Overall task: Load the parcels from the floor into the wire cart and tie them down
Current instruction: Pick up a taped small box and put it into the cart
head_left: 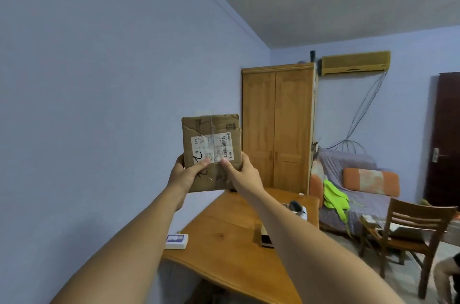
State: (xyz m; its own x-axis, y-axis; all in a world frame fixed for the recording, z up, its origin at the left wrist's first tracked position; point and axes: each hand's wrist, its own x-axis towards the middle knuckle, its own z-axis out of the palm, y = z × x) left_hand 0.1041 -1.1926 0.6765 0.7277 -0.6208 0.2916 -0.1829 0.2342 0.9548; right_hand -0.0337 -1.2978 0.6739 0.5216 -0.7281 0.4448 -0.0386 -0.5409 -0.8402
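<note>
While both arms reach forward and up in the head view, the parcel (211, 139) is held upright in the air before the blue wall, its labelled face turned to the camera. It seems raised like this so the label can be checked before loading. The left hand (184, 175) grips its lower left edge and the right hand (242, 174) its lower right edge. Each thumb is pressed flat on the front by the label's bottom edge, and the other fingers are wrapped behind, out of sight. A two-sided hold near the bottom keeps the flat box steady and the print uncovered.

The wire cart is not in view, and neither are any parcels on the floor, so how much is loaded cannot be told.

Below the arms stands a wooden table (231, 249), which the parcel would have to clear on the way down. A small white and blue box (176, 241) lies at its near left edge, and other items are half hidden behind the right forearm. To the right a wooden chair (413, 226) stands near. Farther off are a sofa (348, 161) with an orange cushion (371, 181) and a green garment (334, 200). A wardrobe (277, 124) stands far behind the parcel.
</note>
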